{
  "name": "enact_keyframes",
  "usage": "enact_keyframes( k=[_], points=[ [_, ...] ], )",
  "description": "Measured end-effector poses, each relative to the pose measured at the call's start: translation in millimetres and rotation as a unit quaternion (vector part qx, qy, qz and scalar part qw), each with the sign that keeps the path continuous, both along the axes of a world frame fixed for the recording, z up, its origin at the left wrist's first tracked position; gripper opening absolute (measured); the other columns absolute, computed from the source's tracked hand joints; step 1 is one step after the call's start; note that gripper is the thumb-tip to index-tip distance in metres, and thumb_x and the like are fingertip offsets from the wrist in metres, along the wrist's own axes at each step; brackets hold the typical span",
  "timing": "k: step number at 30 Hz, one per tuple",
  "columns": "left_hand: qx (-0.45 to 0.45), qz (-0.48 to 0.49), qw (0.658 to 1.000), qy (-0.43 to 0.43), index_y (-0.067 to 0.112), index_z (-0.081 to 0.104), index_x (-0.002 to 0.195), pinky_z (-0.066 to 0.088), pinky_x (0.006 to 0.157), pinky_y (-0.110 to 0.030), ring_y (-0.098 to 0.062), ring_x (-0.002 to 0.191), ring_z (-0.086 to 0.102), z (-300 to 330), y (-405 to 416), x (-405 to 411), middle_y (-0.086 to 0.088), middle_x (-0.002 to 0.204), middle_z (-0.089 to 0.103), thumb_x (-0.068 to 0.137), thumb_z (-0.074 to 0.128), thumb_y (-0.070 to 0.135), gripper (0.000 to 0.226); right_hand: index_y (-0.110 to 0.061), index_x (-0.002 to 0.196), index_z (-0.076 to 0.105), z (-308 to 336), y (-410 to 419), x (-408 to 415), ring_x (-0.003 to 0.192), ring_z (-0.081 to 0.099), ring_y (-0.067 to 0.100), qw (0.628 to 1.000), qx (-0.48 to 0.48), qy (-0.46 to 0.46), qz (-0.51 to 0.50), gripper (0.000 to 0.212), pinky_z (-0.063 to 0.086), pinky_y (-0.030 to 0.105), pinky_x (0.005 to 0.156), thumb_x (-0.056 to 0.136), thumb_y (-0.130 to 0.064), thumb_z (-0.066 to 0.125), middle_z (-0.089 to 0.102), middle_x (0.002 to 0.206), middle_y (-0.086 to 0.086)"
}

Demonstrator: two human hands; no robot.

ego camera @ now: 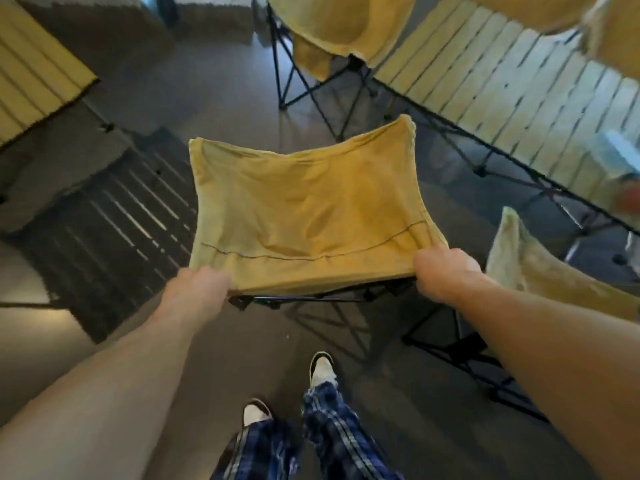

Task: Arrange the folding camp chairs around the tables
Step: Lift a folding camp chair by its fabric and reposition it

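Observation:
A folding camp chair [301, 209] with yellow fabric and a black frame stands in front of me, seen from above. My left hand [199, 289] grips the near left corner of its fabric top. My right hand [445, 273] grips the near right corner. A slatted wooden table [502, 98] on black legs runs along the right. Another slatted table [31, 81] shows at the far left. A second yellow chair [332, 32] stands beyond, at the end of the right table. A third chair [540, 268], paler, sits close on my right beside that table.
The dark floor [214, 109] carries the left table's slatted shadow. My feet in pale shoes [322, 368] stand just behind the held chair. Black frame legs [460, 355] of the right-hand chair spread near my right foot.

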State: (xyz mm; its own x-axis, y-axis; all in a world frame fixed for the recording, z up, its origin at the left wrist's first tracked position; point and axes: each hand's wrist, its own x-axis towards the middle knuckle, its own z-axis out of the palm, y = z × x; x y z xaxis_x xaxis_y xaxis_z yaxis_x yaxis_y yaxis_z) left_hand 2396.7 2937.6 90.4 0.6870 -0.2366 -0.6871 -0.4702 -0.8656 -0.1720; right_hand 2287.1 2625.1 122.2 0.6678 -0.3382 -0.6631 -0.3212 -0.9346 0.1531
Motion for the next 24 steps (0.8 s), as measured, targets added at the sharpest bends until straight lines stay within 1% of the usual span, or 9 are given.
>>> enact_keyframes(
  k=[2, 5, 8, 10, 14, 16, 19, 21, 24],
  points=[
    [0.012, -0.022, 1.0, 0.01, 0.02, 0.053, 0.115, 0.048, 0.092, -0.04, -0.03, 0.107, 0.05, 6, -34, 20, -0.01, 0.113, 0.054, 0.095, 0.037, 0.013, 0.027, -0.017, 0.093, 0.054, -1, -20, -14, 0.073, 0.049, 0.025, 0.999, 0.003, -0.005, -0.045, 0.006, 0.044, 0.035, 0.062, 0.092, -0.013, 0.05, 0.041, 0.073, -0.001],
    [0.018, -0.111, 0.994, -0.013, 0.016, 0.056, 0.118, 0.047, 0.091, -0.04, -0.034, 0.116, 0.049, -2, -86, 48, -0.012, 0.122, 0.058, 0.094, 0.038, 0.01, 0.03, -0.016, 0.093, 0.055, -5, -47, -35, 0.072, 0.048, 0.024, 0.993, 0.001, -0.003, -0.118, 0.007, 0.043, 0.035, 0.06, 0.092, -0.012, 0.049, 0.044, 0.076, 0.0],
    [0.022, -0.185, 0.982, -0.02, 0.014, 0.057, 0.111, 0.048, 0.086, -0.04, -0.034, 0.11, 0.052, -10, -113, 69, -0.01, 0.116, 0.061, 0.093, 0.039, 0.009, 0.026, -0.015, 0.098, 0.06, -9, -55, -47, 0.08, 0.057, 0.027, 0.986, 0.007, -0.005, -0.166, 0.014, 0.045, 0.035, 0.063, 0.092, -0.01, 0.048, 0.052, 0.081, 0.003],
    [0.016, -0.229, 0.973, -0.019, 0.014, 0.055, 0.104, 0.049, 0.085, -0.041, -0.032, 0.104, 0.052, -14, -133, 84, -0.009, 0.107, 0.06, 0.094, 0.037, 0.01, 0.021, -0.014, 0.09, 0.057, -13, -56, -53, 0.086, 0.062, 0.03, 0.978, 0.006, -0.01, -0.207, 0.014, 0.048, 0.036, 0.064, 0.089, -0.005, 0.046, 0.054, 0.081, 0.004],
    [0.021, -0.279, 0.96, 0.001, 0.015, 0.045, 0.088, 0.046, 0.078, -0.037, -0.027, 0.092, 0.046, -19, -165, 111, -0.004, 0.08, 0.041, 0.092, 0.032, 0.005, 0.017, -0.01, 0.086, 0.059, -24, -47, -59, 0.074, 0.058, 0.029, 0.962, 0.008, -0.003, -0.274, 0.015, 0.044, 0.033, 0.056, 0.085, -0.001, 0.047, 0.049, 0.07, 0.003],
    [0.023, -0.311, 0.95, -0.001, 0.016, 0.046, 0.088, 0.046, 0.076, -0.036, -0.026, 0.089, 0.046, -24, -173, 125, -0.002, 0.076, 0.04, 0.091, 0.031, 0.005, 0.019, -0.009, 0.085, 0.057, -27, -43, -57, 0.071, 0.054, 0.029, 0.955, 0.011, 0.0, -0.296, 0.014, 0.042, 0.033, 0.055, 0.085, -0.001, 0.047, 0.048, 0.07, 0.004],
    [0.027, -0.348, 0.937, -0.007, 0.018, 0.046, 0.086, 0.048, 0.073, -0.036, -0.026, 0.087, 0.047, -33, -176, 144, -0.001, 0.075, 0.043, 0.091, 0.033, 0.005, 0.019, -0.01, 0.085, 0.053, -35, -34, -49, 0.073, 0.052, 0.03, 0.947, 0.018, 0.001, -0.321, 0.01, 0.042, 0.036, 0.059, 0.086, -0.002, 0.048, 0.043, 0.07, 0.003],
    [0.018, -0.358, 0.933, -0.02, 0.018, 0.048, 0.085, 0.049, 0.074, -0.036, -0.027, 0.088, 0.049, -41, -172, 150, -0.002, 0.079, 0.048, 0.09, 0.037, 0.006, 0.017, -0.008, 0.092, 0.06, -44, -28, -43, 0.074, 0.052, 0.03, 0.94, 0.021, 0.005, -0.34, 0.015, 0.043, 0.036, 0.06, 0.087, -0.001, 0.048, 0.045, 0.073, 0.003],
    [0.005, -0.342, 0.939, -0.042, 0.017, 0.051, 0.083, 0.053, 0.076, -0.039, -0.028, 0.085, 0.054, -57, -162, 155, -0.004, 0.084, 0.056, 0.089, 0.042, 0.007, 0.016, -0.006, 0.104, 0.06, -59, -16, -39, 0.089, 0.051, 0.033, 0.917, 0.034, 0.028, -0.396, 0.024, 0.045, 0.039, 0.067, 0.087, 0.002, 0.045, 0.05, 0.094, 0.011]
  ],
)
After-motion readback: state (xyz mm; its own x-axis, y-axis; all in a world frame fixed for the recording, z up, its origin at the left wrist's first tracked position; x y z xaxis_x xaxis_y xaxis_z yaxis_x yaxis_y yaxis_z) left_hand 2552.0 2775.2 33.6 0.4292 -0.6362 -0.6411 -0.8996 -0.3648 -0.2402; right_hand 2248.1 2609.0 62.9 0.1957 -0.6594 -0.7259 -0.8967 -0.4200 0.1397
